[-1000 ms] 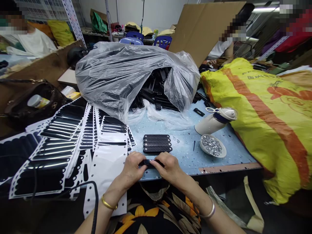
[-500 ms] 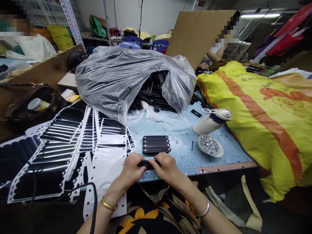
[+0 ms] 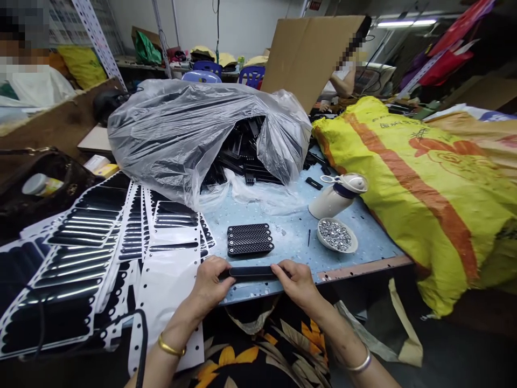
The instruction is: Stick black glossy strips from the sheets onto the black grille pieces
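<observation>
A long, narrow black piece with rounded ends (image 3: 252,273) lies level between my hands, just above the near edge of the blue table. My left hand (image 3: 212,278) pinches its left end between thumb and fingers. At the opposite end, my right hand (image 3: 297,280) grips it the same way. Just beyond sits a stack of black textured bars (image 3: 250,240) with small metal dots at their ends. Sheets of black oblong stickers (image 3: 76,269) spread to the left of my hands, one with much of its white backing bare.
A grey plastic bag (image 3: 169,134) full of black parts covers the back of the table. On the right stand a bowl of small metal pieces (image 3: 337,235) and a white bottle (image 3: 329,200). A large yellow sack (image 3: 404,172) leans alongside. A black cable (image 3: 143,334) loops at lower left.
My hands have moved apart, from close together near the middle of the black piece to its two ends, so its length shows between them. The camera view has shifted slightly right.
</observation>
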The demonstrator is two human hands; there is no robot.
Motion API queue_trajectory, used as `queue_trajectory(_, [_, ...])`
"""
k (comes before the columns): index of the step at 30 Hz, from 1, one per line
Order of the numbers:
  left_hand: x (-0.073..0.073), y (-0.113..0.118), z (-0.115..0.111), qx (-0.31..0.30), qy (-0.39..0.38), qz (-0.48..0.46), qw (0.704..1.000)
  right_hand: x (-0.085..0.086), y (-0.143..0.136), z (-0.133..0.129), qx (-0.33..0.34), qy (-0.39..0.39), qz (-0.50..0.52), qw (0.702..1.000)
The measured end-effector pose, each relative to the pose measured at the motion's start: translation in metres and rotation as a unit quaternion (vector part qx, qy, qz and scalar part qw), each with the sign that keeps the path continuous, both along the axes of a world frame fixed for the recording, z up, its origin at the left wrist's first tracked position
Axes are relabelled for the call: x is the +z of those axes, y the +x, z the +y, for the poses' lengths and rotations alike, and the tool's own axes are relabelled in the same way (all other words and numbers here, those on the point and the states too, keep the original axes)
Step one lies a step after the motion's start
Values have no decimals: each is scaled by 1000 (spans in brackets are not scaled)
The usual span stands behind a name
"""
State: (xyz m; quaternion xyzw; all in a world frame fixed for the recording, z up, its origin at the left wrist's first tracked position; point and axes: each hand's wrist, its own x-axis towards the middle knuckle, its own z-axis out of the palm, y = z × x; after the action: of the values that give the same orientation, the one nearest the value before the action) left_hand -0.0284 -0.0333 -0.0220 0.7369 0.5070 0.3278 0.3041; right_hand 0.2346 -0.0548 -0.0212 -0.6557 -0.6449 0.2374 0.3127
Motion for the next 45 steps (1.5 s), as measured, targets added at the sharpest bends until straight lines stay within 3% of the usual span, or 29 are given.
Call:
queue_trajectory(7, [5,2,-4,12,-10,-2,1000,10,6,8,-27,-31,80,996])
queue_trajectory(11, [17,-28,-15,50,26,-73,996,33,16,9,-93,-26,164,982])
queue_trajectory(12, [19,-42,-16,86,44,-78,992,40,15,7,-96,-14,169,981])
queue_trajectory(14, [22,-75,-13,224,78,-51,970,53,7,1,-62,11,143,988])
queue_trajectory(16, [24,-105,-7,375,71,9,924,58,-12,-6,13,37,96,995])
queue_trajectory(18, [26,-126,1,449,26,28,892,52,-42,-10,106,98,66,987])
queue_trajectory(21, [27,-136,13,438,-4,-11,899,28,-99,-9,239,219,68,944])
queue_trajectory(23, [27,-131,19,429,-13,-43,902,12,-134,-5,307,257,28,916])
queue_trajectory(26, [23,-120,20,413,-61,-159,895,-10,-166,1,347,273,-73,894])
queue_trajectory(29, [16,-114,12,387,-139,-319,854,-30,-171,0,371,240,-137,887])
queue_trajectory(34, [15,-111,-5,333,-213,-497,772,-47,-156,-17,404,259,-129,868])
queue_trajectory(36, [20,-109,-9,308,-240,-524,757,-44,-151,-23,402,256,-119,871])
queue_trajectory(39, [28,-103,-12,283,-259,-527,758,-25,-150,-20,411,263,-58,871])
queue_trajectory(45, [42,-79,-17,259,-223,-527,778,31,-178,35,300,279,80,909])
